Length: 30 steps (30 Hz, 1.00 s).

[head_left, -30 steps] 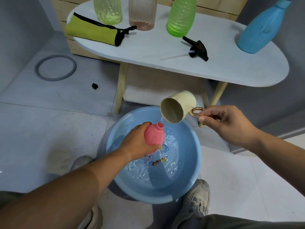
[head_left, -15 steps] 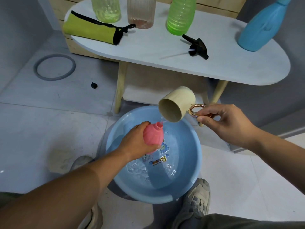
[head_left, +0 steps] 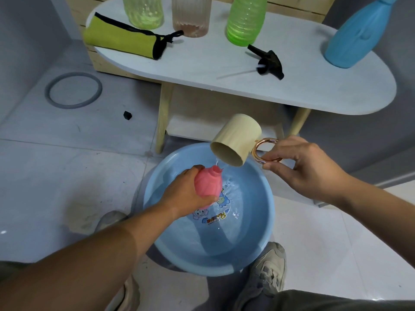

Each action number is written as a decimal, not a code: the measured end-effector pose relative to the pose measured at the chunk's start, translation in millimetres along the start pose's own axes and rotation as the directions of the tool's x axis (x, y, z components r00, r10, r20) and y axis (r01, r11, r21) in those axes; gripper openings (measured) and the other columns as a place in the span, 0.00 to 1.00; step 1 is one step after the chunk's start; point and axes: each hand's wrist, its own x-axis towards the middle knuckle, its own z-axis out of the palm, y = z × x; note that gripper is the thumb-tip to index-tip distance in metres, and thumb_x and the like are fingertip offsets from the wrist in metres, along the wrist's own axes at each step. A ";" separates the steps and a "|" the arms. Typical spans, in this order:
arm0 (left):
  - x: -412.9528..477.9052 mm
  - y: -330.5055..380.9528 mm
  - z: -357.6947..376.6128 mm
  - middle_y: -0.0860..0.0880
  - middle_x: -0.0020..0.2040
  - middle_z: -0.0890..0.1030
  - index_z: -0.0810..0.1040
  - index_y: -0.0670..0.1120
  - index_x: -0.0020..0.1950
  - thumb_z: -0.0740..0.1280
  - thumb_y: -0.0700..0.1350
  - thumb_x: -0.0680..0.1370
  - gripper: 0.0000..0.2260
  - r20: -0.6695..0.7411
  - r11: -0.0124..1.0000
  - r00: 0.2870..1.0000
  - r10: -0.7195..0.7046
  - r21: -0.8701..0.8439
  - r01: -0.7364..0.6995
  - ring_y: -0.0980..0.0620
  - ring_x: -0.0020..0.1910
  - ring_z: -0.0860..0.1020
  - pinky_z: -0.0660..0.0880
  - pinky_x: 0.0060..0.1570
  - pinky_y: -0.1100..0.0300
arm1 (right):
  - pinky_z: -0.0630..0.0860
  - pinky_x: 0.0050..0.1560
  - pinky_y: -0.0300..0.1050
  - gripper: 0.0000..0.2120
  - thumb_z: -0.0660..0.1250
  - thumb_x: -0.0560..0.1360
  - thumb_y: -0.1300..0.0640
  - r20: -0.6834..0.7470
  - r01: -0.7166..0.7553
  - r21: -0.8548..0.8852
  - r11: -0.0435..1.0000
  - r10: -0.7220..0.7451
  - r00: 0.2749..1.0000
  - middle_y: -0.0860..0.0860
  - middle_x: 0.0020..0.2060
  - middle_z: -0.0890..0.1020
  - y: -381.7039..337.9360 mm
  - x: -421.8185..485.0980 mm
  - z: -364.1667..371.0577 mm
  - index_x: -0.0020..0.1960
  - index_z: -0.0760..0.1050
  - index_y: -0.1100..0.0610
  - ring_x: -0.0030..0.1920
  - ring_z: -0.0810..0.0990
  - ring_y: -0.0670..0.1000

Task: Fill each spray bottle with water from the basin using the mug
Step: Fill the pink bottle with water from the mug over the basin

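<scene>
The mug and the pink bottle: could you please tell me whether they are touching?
Apart. The head view shows the mug tilted above the pink bottle, with a thin stream of water crossing the gap between rim and mouth.

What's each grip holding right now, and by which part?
Left grip: pink bottle, held round its body. Right grip: mug, pinched by its ring handle.

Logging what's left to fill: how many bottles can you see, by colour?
Pink plastic bottle: 1
Pale yellow-green clear bottle: 1
Pinkish clear ribbed bottle: 1
Bright green ribbed bottle: 1
Blue opaque bottle: 1
Total: 5
</scene>
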 end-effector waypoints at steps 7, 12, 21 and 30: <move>-1.0 0.5 -0.7 0.54 0.64 0.76 0.69 0.57 0.70 0.82 0.60 0.64 0.39 -0.002 1.000 1.000 -0.003 -0.001 0.003 0.50 0.59 0.78 0.81 0.58 0.46 | 0.76 0.47 0.52 0.07 0.70 0.76 0.52 0.013 0.053 -0.020 0.998 -0.052 0.999 0.43 0.41 0.82 0.7 0.6 2.0 0.51 0.84 0.52 0.46 0.76 0.51; 0.3 0.4 -1.4 0.54 0.61 0.78 0.71 0.57 0.68 0.83 0.58 0.65 0.36 -0.017 1.000 1.000 -0.003 -0.014 0.003 0.50 0.56 0.79 0.82 0.55 0.49 | 0.74 0.48 0.50 0.06 0.70 0.77 0.53 0.022 0.120 -0.062 0.991 -0.119 0.993 0.44 0.41 0.81 2.0 2.1 4.3 0.51 0.83 0.53 0.46 0.75 0.51; 1.4 -8.2 0.2 0.55 0.62 0.77 0.72 0.59 0.65 0.82 0.59 0.64 0.33 -0.047 0.998 0.999 -0.011 -0.065 0.008 0.49 0.56 0.79 0.81 0.55 0.47 | 0.71 0.45 0.26 0.05 0.69 0.77 0.58 0.140 -0.400 0.478 0.782 0.381 0.914 0.36 0.34 0.82 8.0 8.4 35.5 0.44 0.82 0.51 0.38 0.78 0.36; -0.5 -29.7 -0.6 0.56 0.64 0.77 0.71 0.58 0.69 0.83 0.56 0.65 0.37 -0.076 0.993 0.994 -0.073 -0.095 0.066 0.51 0.58 0.78 0.78 0.54 0.55 | 0.76 0.44 0.43 0.07 0.68 0.78 0.52 0.314 -0.600 0.165 0.783 0.535 0.785 0.48 0.39 0.84 53.1 0.8 150.1 0.43 0.83 0.52 0.40 0.79 0.52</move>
